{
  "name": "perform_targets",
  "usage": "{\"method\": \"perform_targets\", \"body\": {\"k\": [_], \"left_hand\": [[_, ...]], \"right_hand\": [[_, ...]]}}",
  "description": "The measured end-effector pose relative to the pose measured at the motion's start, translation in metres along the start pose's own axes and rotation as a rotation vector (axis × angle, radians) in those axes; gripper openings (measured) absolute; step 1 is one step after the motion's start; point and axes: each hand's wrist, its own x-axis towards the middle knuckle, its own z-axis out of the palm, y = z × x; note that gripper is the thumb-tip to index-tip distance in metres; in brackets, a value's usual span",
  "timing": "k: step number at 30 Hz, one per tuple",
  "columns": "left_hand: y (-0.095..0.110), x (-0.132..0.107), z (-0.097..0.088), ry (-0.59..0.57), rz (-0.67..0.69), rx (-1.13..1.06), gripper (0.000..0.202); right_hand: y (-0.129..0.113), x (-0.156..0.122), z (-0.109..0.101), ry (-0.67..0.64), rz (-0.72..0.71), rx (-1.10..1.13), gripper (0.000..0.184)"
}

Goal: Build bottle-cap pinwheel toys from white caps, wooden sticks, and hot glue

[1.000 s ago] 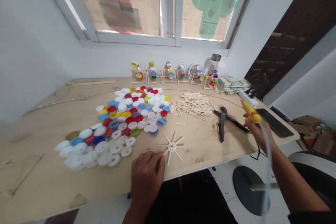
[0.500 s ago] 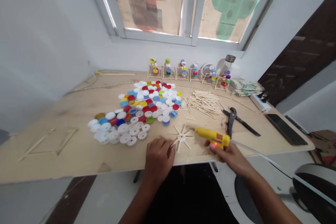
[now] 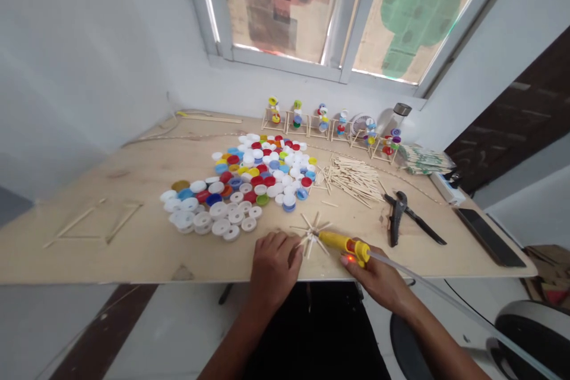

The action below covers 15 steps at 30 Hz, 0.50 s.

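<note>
A star-shaped wheel of short wooden sticks (image 3: 310, 251) lies near the table's front edge, its spokes spreading from a small hub. At its left side my left hand (image 3: 275, 264) is closed, thumb and forefinger pinching the end of one spoke. My right hand (image 3: 383, 278) is wrapped round a yellow hot glue gun (image 3: 336, 241), whose small light glows orange. The gun's nozzle points left at the hub and seems to touch it. From the gun's back a long pale glue stick (image 3: 427, 285) runs out to the lower right.
Many coloured bottle caps (image 3: 256, 175) cover the table's middle. Behind my right hand are a pile of loose sticks (image 3: 354, 178), pliers (image 3: 398, 218) and a phone (image 3: 488, 236). Small stick stands with cap wheels (image 3: 320, 124) line the wall. Stick frames (image 3: 80, 236) lie at the left.
My right hand has brought the glue gun left, so its nozzle is now at the star's hub. My left hand keeps its pinch on the spoke. The camera view has shifted slightly.
</note>
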Motion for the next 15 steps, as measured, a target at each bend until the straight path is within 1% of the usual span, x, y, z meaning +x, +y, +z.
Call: {"method": "perform_targets", "body": {"k": [7, 13, 15], "left_hand": [[0.002, 0.005, 0.003, -0.050, -0.032, -0.012, 0.013], [0.002, 0.010, 0.008, -0.041, -0.047, -0.033, 0.015], [0.002, 0.010, 0.007, -0.036, -0.051, -0.043, 0.016]], "right_hand": [[0.004, 0.008, -0.001, -0.019, 0.011, -0.046, 0.031], [0.004, 0.005, -0.002, -0.005, 0.009, -0.049, 0.028], [0.005, 0.006, -0.002, -0.035, 0.011, -0.045, 0.028]]}}
